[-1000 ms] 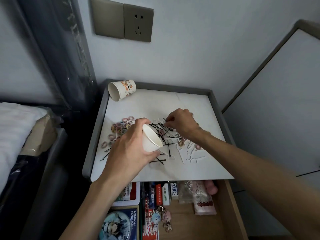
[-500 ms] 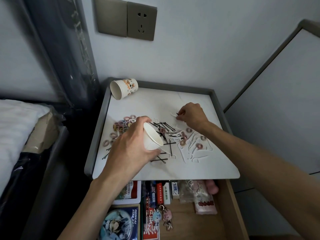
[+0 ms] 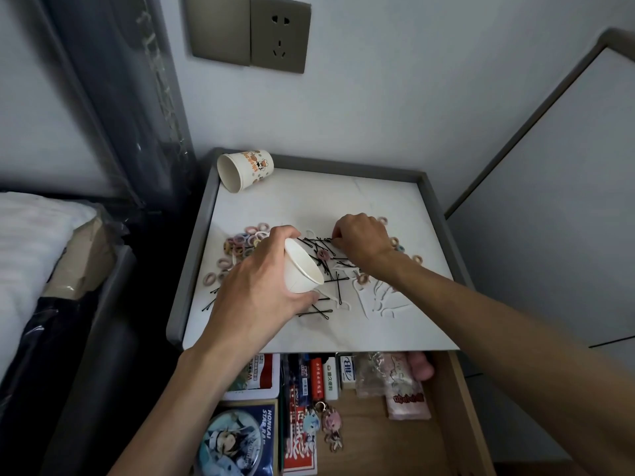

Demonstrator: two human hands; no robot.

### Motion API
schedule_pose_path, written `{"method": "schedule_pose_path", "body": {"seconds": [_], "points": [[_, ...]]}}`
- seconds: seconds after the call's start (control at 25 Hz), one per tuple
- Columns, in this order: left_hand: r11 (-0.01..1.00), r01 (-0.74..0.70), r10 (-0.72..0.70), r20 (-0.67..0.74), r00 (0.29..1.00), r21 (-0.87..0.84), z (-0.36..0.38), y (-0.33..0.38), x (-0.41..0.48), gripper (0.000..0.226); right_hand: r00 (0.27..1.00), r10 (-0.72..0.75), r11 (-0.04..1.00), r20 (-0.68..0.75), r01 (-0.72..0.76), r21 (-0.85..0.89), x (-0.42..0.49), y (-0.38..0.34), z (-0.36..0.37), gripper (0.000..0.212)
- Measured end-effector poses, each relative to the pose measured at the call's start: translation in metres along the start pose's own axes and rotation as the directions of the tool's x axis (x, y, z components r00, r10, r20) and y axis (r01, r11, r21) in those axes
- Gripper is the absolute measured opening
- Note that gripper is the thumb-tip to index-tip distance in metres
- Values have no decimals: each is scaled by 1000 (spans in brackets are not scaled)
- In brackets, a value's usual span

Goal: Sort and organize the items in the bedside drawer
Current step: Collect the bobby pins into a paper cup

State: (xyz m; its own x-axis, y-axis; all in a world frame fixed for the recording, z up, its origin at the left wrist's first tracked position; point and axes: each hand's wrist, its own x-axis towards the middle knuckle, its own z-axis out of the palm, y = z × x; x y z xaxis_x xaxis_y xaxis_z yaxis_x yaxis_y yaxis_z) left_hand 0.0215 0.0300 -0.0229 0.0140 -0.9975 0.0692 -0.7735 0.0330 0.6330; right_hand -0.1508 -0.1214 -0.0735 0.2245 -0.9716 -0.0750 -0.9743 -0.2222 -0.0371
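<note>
My left hand (image 3: 256, 286) holds a plain white paper cup (image 3: 300, 267) tilted over the bedside table top (image 3: 309, 201), its mouth facing right. My right hand (image 3: 360, 243) rests on a scatter of black hairpins (image 3: 319, 243), its fingertips pinched at them; whether a pin is held I cannot tell. Small pastel hair ties (image 3: 240, 243) lie in a pile to the left of the cup, and a few more (image 3: 395, 242) lie by my right wrist. White plastic floss picks (image 3: 381, 304) lie under my right forearm. Below the top, the wooden drawer (image 3: 457, 407) stands pulled out.
A second, printed paper cup (image 3: 245, 170) lies on its side at the table's back left corner. The drawer holds a round anime badge (image 3: 233, 444), small boxes (image 3: 330, 376), keychain charms (image 3: 324, 424) and a pink packet (image 3: 407, 396). A bed (image 3: 31, 255) is at the left, a wall socket (image 3: 280, 34) above.
My right hand first moved toward the back right of the table, then came back left onto the black hairpins. The cup in my left hand stayed in about the same place.
</note>
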Motion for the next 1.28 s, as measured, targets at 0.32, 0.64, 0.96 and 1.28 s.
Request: {"method": "schedule_pose_path", "body": {"seconds": [0.32, 0.64, 0.96, 1.28], "points": [[1000, -25, 25, -4, 1000, -10, -1, -2, -2, 77, 989, -143, 979, -33, 137, -149, -4, 13, 4, 23], [999, -1, 0, -8, 1000, -45, -3, -3, -3, 79, 963, -243, 706, -115, 257, 660, -26, 7, -78, 12], [995, 41, -46, -51, 998, -94, 2, 3, -2, 84, 855, -507, 677, -114, 476, 561, -60, -32, -83, 12], [995, 42, -49, -73, 996, -95, -1, 2, 0, 84, 967, -227, 961, 116, 204, 185, -32, 24, -14, 23]]}}
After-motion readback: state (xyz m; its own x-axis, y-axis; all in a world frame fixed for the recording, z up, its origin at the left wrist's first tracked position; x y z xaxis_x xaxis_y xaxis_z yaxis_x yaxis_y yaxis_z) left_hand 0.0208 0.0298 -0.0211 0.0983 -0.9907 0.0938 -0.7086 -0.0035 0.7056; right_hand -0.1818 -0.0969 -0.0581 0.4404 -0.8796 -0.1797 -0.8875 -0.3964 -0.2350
